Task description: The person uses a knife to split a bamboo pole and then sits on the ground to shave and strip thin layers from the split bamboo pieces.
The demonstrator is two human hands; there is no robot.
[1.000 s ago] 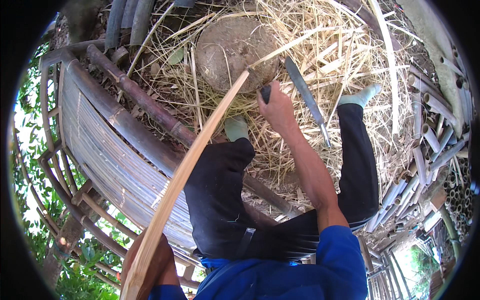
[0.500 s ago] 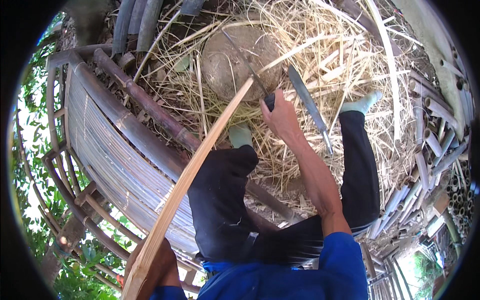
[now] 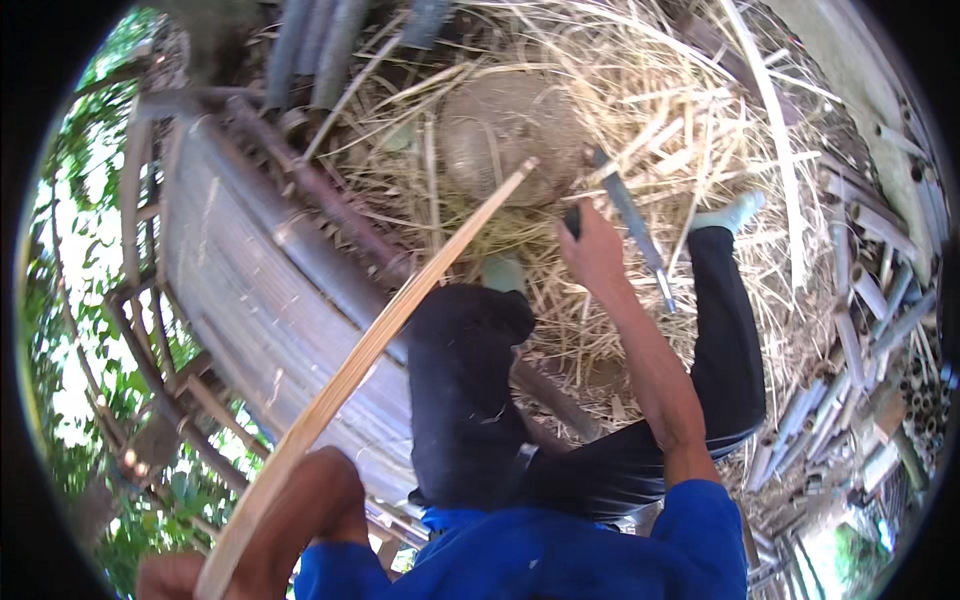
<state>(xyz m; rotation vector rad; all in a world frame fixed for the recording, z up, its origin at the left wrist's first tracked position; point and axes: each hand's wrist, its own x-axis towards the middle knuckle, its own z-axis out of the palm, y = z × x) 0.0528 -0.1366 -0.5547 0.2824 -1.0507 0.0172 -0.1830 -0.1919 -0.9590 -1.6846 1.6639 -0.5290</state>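
A long, pale split strip of bamboo or wood (image 3: 365,345) slants across from the lower left. Its far tip hangs over a round chopping stump (image 3: 510,120). Fingers of my left hand (image 3: 290,520) are closed round its near end, partly behind the strip. My right hand (image 3: 597,250) grips the black handle (image 3: 573,221) of a knife just right of the strip's tip. Motion smears the blade, and I cannot make out its line. Close beside that hand, a second long knife with a dark blade (image 3: 630,210) lies on the straw-like shavings.
Pale shavings (image 3: 690,110) cover the ground round the stump and my feet. A slatted bamboo bench (image 3: 250,300) stands to the left, with bamboo poles (image 3: 340,210) along its edge. Cut bamboo tubes (image 3: 870,290) are stacked at the right. Dark tubes (image 3: 340,50) lie at the far left.
My right hand and its knife have moved right, away from the strip's tip. My left hand has moved down and left with the strip. The whole view has shifted slightly.
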